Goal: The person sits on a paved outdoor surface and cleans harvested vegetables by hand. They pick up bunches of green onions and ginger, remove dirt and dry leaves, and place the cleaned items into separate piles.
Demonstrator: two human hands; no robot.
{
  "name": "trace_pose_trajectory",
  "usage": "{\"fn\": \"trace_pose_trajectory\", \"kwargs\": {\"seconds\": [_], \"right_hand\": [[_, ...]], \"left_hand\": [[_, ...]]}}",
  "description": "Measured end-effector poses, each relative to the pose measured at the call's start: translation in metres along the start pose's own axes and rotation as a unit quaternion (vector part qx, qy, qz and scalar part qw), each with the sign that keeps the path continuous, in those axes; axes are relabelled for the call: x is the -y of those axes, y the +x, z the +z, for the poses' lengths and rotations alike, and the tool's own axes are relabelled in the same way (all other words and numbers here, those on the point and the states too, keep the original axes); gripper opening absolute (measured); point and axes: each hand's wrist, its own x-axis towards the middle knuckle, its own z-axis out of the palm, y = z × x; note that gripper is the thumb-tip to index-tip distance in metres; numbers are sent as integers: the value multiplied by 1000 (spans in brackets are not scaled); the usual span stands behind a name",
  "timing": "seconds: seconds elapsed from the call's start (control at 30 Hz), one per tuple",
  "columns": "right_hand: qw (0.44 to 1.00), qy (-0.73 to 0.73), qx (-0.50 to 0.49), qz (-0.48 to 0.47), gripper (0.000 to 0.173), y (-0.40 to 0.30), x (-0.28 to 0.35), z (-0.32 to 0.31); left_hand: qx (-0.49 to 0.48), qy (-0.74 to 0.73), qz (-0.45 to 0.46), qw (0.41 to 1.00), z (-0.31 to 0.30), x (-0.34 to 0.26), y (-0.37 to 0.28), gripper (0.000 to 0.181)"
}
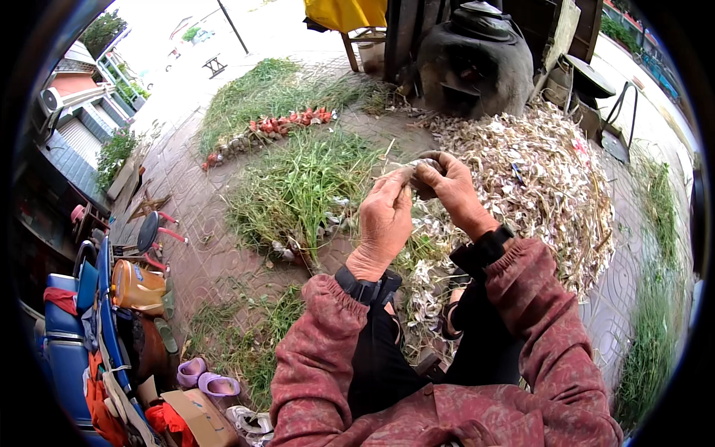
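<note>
My left hand point(384, 219) and my right hand point(453, 180) meet in front of me, fingertips together. Between them they pinch a small pale thing point(423, 162), mostly covered by the fingers, so its kind is unclear. Just left of my left hand, a heap of cut green plants point(310, 184) lies on the paving, with pale wrapped clumps at its near edge. Beyond my right hand spreads a large pile of dry, papery whitish husks point(536, 190). More pale scraps point(425, 285) and green stems are strewn between my feet.
A row of red-wrapped bundles point(293, 122) borders more greenery point(251, 89). A blackened stove point(475, 70) stands beyond the husks. To the left are a small stool point(149, 231), an orange bucket point(134, 285), purple clogs point(219, 385), a cardboard box point(204, 416) and a blue seat point(66, 357).
</note>
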Motion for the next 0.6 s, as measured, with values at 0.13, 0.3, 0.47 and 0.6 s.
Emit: {"fn": "trace_pose_trajectory", "kwargs": {"seconds": [0.13, 0.3, 0.47, 0.6], "right_hand": [[999, 45, -7, -12, 26, -4, 5, -2], [998, 59, -7, -11, 27, -5, 4, 1], [999, 40, 17, -22, 29, -9, 6, 0], [998, 16, 45, -33, 29, -13, 9, -3]], "left_hand": [[27, 73, 58, 995, 7, -5, -1, 32], [6, 189, 114, 975, 12, -5, 3, 38], [31, 169, 90, 981, 11, 10, 4, 41], [74, 58, 5, 996, 7, 15, 3, 40]]}}
